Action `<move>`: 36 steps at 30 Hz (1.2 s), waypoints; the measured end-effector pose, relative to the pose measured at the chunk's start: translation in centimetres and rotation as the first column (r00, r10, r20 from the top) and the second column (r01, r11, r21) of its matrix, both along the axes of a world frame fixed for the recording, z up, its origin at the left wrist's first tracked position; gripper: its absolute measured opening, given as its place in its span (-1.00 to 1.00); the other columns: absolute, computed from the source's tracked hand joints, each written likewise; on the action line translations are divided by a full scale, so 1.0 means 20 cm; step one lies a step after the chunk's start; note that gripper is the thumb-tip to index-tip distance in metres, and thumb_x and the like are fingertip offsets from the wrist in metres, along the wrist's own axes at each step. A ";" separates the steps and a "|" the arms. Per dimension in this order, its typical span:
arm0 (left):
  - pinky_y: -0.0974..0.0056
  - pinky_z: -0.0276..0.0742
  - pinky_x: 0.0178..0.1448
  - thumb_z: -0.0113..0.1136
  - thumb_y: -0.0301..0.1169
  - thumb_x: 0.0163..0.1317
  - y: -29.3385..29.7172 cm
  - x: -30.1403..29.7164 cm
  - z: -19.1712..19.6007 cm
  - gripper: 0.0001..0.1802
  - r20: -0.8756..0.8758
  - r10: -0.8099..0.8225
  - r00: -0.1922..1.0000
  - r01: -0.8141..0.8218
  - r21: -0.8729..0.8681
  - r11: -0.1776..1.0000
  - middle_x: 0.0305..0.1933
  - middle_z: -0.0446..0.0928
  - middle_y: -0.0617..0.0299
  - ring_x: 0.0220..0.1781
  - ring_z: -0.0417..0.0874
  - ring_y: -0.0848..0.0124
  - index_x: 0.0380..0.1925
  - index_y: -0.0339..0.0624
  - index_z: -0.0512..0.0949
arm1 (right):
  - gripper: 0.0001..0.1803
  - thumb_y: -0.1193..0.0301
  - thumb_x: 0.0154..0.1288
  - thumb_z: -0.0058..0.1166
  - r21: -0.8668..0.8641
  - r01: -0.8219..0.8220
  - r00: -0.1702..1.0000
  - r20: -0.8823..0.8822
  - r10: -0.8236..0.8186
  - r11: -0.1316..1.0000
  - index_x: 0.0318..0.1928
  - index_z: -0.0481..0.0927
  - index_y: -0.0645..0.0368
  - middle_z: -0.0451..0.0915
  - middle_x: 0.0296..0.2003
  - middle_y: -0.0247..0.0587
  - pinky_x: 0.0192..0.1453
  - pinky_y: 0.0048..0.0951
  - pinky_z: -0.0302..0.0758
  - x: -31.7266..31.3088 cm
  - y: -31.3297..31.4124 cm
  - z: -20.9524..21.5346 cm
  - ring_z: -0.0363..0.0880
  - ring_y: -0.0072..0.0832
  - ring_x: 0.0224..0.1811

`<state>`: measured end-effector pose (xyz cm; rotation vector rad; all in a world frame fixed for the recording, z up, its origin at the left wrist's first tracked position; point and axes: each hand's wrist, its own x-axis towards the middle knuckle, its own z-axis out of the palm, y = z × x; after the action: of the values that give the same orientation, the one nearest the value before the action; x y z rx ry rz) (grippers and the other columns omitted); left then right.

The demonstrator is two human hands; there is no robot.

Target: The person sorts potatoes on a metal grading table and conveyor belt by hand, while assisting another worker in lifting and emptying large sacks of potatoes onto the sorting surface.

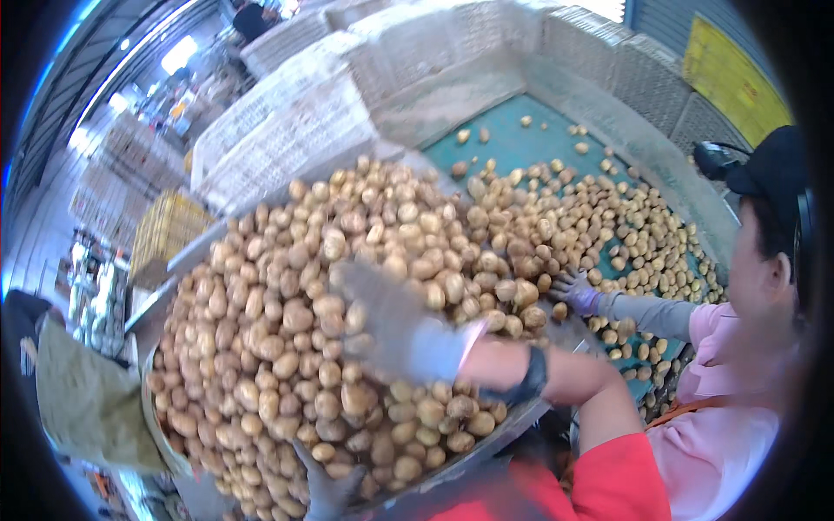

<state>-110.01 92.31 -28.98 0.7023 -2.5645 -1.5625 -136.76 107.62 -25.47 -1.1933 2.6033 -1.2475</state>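
A big heap of light-brown potatoes (287,330) fills a metal-rimmed bin (499,431) in front of me. My right hand (391,323), in a grey glove and blurred by motion, lies spread flat over the heap's middle, touching the potatoes without gripping any. A black wristband and a red sleeve follow behind it. My left hand (326,488), also in a grey glove, sits at the heap's near edge by the rim. Its fingers reach up among the potatoes, and its grip is hidden.
A co-worker in pink with a dark cap stands at the right, with a gloved hand (578,293) on potatoes spread over a green sorting bed (521,130). White sacks (287,122) are stacked behind. At the left are a yellow crate (165,227) and a burlap sack (82,404).
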 end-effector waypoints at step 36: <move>0.30 0.39 0.19 0.05 -0.56 0.24 -0.40 0.09 0.03 -0.37 -0.461 0.409 0.788 -0.430 0.064 0.901 0.23 0.34 0.14 0.21 0.41 0.40 0.33 -0.29 0.15 | -0.29 0.17 0.13 0.15 0.165 -0.464 0.856 -0.169 0.489 0.870 0.28 0.28 0.11 0.20 0.28 0.09 0.41 0.00 0.04 -0.03 -0.30 -0.50 0.05 0.06 0.38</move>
<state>-108.29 84.27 -28.30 0.7229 -1.9223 -1.3212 -137.33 101.65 -35.41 -1.8773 2.2343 -0.8961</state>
